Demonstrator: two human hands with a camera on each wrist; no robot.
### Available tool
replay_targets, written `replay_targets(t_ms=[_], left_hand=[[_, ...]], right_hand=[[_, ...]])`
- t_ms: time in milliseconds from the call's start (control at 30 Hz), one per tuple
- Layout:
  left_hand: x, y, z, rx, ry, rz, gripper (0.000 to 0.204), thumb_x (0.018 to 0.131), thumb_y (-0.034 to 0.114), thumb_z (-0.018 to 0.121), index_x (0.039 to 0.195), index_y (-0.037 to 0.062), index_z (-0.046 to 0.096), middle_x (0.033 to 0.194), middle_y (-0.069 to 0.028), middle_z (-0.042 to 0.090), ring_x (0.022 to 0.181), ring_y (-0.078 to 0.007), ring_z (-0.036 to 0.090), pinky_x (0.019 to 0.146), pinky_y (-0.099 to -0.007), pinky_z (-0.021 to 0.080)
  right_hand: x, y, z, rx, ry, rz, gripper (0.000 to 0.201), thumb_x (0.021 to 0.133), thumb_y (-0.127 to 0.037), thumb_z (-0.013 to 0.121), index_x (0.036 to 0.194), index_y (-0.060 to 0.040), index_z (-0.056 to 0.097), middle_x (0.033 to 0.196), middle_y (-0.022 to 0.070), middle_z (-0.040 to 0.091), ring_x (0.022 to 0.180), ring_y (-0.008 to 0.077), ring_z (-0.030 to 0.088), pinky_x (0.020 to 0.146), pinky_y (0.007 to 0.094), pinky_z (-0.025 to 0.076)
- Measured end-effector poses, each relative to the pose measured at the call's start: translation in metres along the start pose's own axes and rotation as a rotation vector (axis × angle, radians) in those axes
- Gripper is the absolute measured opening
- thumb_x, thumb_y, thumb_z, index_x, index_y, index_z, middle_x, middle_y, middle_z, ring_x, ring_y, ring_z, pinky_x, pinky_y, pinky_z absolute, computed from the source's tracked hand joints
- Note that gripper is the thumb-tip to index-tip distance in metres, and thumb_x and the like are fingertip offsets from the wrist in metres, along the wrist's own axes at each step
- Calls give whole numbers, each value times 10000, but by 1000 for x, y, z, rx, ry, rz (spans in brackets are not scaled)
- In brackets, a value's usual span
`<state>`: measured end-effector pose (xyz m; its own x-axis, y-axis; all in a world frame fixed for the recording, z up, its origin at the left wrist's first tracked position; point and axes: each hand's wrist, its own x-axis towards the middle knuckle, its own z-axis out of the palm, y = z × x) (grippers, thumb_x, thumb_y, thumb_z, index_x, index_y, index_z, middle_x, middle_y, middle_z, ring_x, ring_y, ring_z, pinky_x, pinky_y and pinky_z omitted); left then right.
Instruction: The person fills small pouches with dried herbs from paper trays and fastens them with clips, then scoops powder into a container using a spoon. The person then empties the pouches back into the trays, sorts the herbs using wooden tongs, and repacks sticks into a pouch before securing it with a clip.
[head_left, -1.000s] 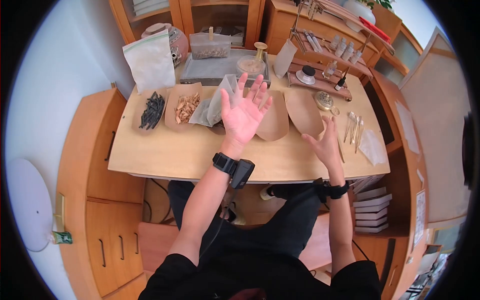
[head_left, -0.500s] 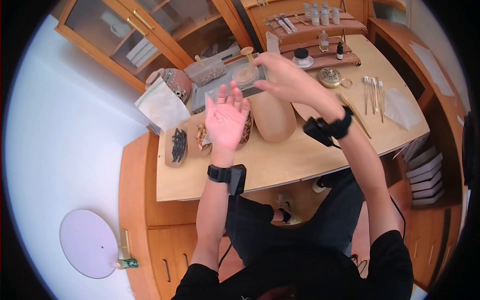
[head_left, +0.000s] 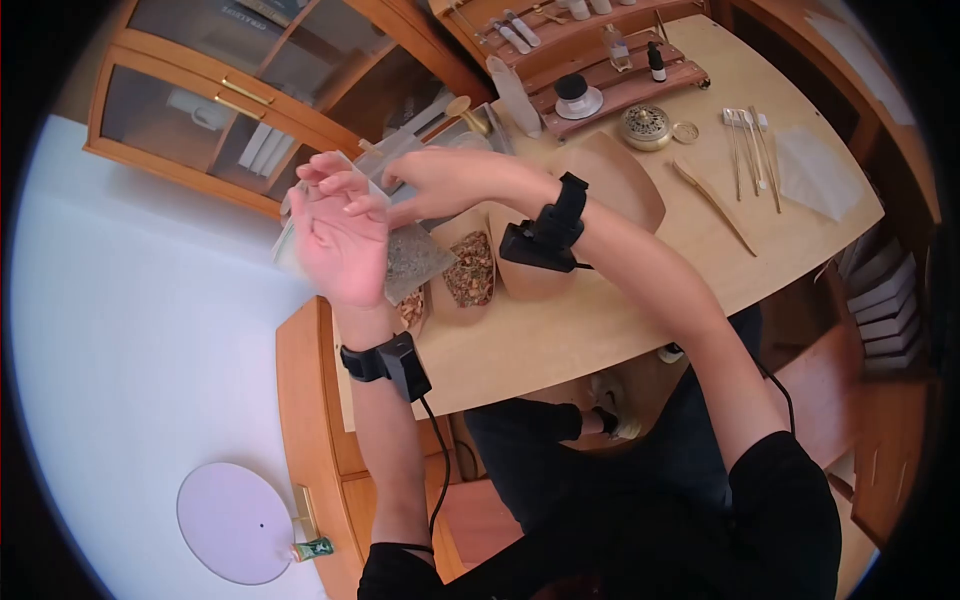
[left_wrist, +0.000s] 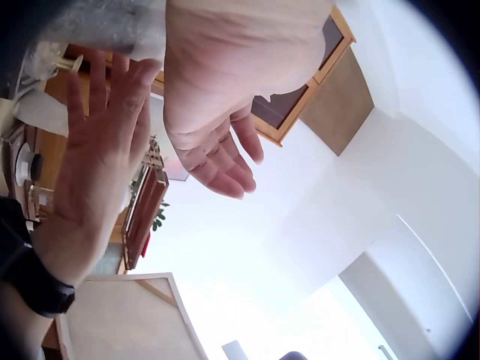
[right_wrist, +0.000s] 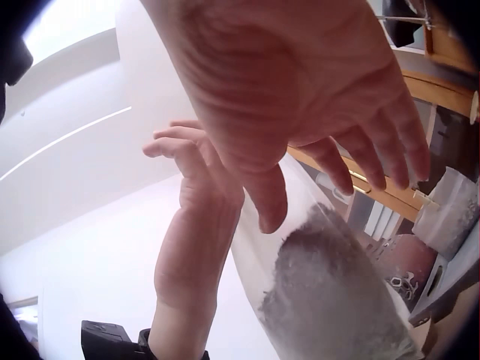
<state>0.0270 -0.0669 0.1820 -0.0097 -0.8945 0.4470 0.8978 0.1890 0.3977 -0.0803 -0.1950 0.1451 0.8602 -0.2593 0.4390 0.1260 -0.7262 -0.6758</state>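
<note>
My left hand [head_left: 345,240] is raised at the table's left, palm up, fingers loosely bent. My right hand [head_left: 435,182] reaches across beside it, fingers nearly straight in the left wrist view. A translucent bag [head_left: 418,262] of grey, crumbly stuff slants below both hands and overlaps the paper trays. The right wrist view shows this bag [right_wrist: 322,292] close under my right thumb [right_wrist: 270,206], next to my left hand [right_wrist: 206,176]. I cannot tell what supports the bag. Red-brown dried bits [head_left: 470,268] fill one tray, and wood chips [head_left: 411,309] show beside the bag.
Right of the trays are a pierced brass burner [head_left: 645,128], a slim wooden stick [head_left: 712,205], thin metal tools [head_left: 750,155] and a clear sheet [head_left: 825,175]. A tiered wooden rack [head_left: 630,90] with bottles stands behind. A glass-doored cabinet [head_left: 160,100] rises at back left.
My right hand has swung from the table's right side across to my left hand. The left hand has moved leftward, with the bag still beside it. The head view has turned left.
</note>
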Motion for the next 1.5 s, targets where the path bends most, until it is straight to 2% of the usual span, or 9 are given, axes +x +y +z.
replay_targets(t_ms=[333,433,667,767,900,1000,1067,1167,1500], left_hand=[[32,-21,4,-77,-43,-111,343,1049,341,343,1111,70,544,1063,-32,530,940,-159,502,761,-326,418],[35,-21,-1,-49,-38,-128,339,1047,339,351,1114,55,523,1046,-37,523,928,-160,501,751,-325,419],[44,-5,-24,284,54,-83,459,1012,448,449,1182,34,549,1021,-69,584,892,-196,548,739,-345,452],[46,8,-44,425,82,-57,388,1008,339,504,1233,24,498,1045,-57,524,917,-170,497,771,-326,420],[40,22,-67,567,176,52,365,1005,302,526,1235,20,499,1013,-54,533,900,-177,493,769,-325,419],[40,30,-85,668,80,50,367,989,273,562,1249,21,501,1063,-61,568,957,-181,521,820,-336,439],[47,11,-71,1037,294,164,373,977,270,583,1258,33,517,1209,-82,575,1090,-180,536,918,-354,445],[46,-4,-66,1095,322,112,398,974,286,590,1263,19,524,1317,-106,549,1196,-180,520,1000,-377,423],[44,6,-80,1073,372,-9,366,1022,327,505,1143,0,613,1144,-85,658,1052,-172,617,954,-355,462]], right_hand=[[1,14,-37,182,129,-7,277,897,-221,534,871,33,641,652,160,566,614,230,524,608,378,430],[2,13,-43,116,123,72,277,821,-173,523,907,21,701,740,207,656,698,304,649,686,385,509],[8,42,-47,58,282,67,291,853,-215,507,922,17,670,700,170,620,660,248,586,653,363,468],[2,46,-57,28,377,91,299,801,-223,528,911,-26,725,809,197,688,776,343,673,724,389,524],[-3,44,-69,80,453,144,275,812,-213,538,883,-20,720,757,167,677,710,266,652,705,358,515],[-1,49,-70,336,533,116,267,881,-184,533,894,18,708,653,40,582,639,101,531,636,290,485],[-3,39,-70,412,535,141,274,899,-199,540,908,15,711,674,15,568,652,89,522,629,275,477],[-3,35,-67,515,508,157,284,932,-237,560,951,1,714,758,-20,564,710,73,527,642,251,472],[3,44,-57,460,491,170,318,949,-295,576,997,-3,689,804,-5,606,744,68,557,698,248,492]])
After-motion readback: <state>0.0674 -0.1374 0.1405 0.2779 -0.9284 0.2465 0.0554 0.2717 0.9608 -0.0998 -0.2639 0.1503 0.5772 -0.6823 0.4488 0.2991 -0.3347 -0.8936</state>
